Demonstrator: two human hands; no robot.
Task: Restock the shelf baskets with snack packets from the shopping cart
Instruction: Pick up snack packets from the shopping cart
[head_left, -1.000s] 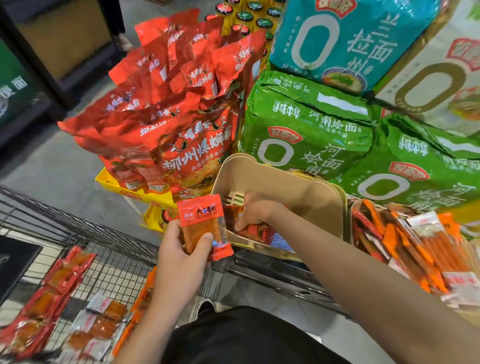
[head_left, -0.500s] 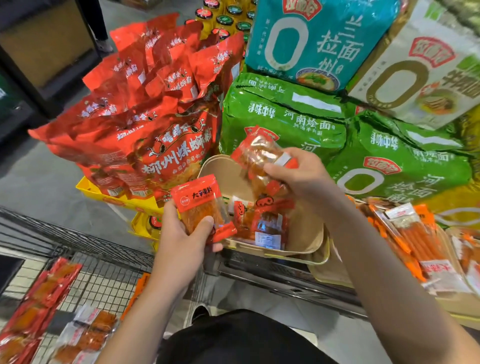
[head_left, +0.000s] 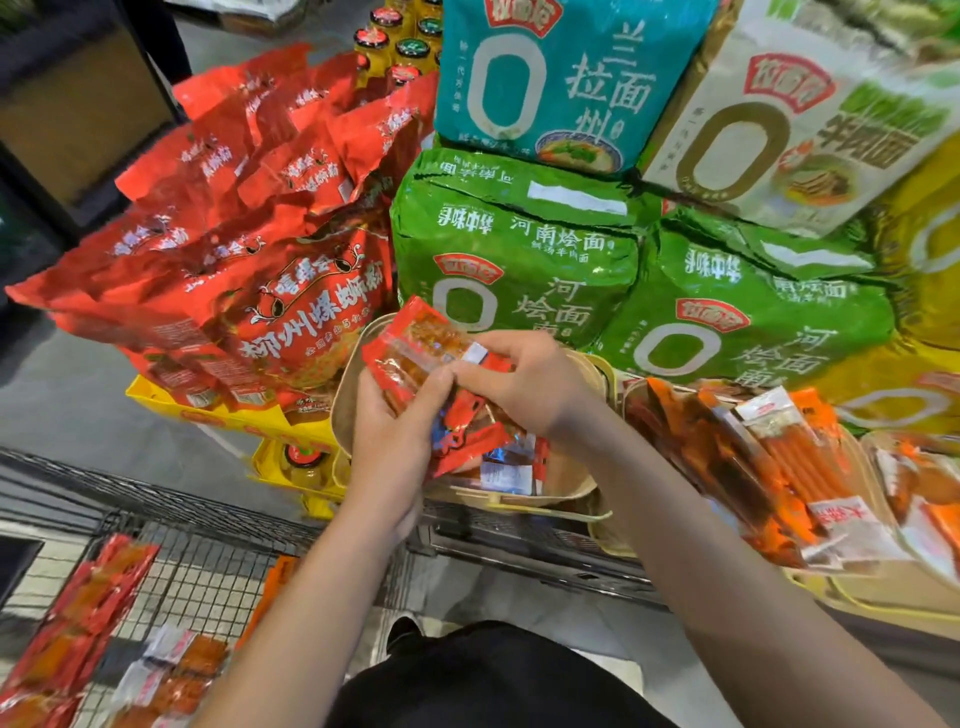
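1. Two hands meet over the tan basket (head_left: 349, 395) in the head view, our only view: our left hand (head_left: 395, 441) grips a small stack of red snack packets (head_left: 431, 348) from below, and our right hand (head_left: 530, 384) pinches the same stack from above
2. We judge restocking partly done: a few packets (head_left: 498, 467) lie in that basket, the neighbouring basket (head_left: 883, 597) looks fuller, yet many packets (head_left: 78, 623) remain in the shopping cart (head_left: 208, 566)
3. Readable writing: the green noodle bags (head_left: 514, 260) say 河南烩面, the teal bag (head_left: 561, 78) 兰州拉面, the big red bags (head_left: 306, 312) 柳州螺蛳粉; the packet labels are blurred
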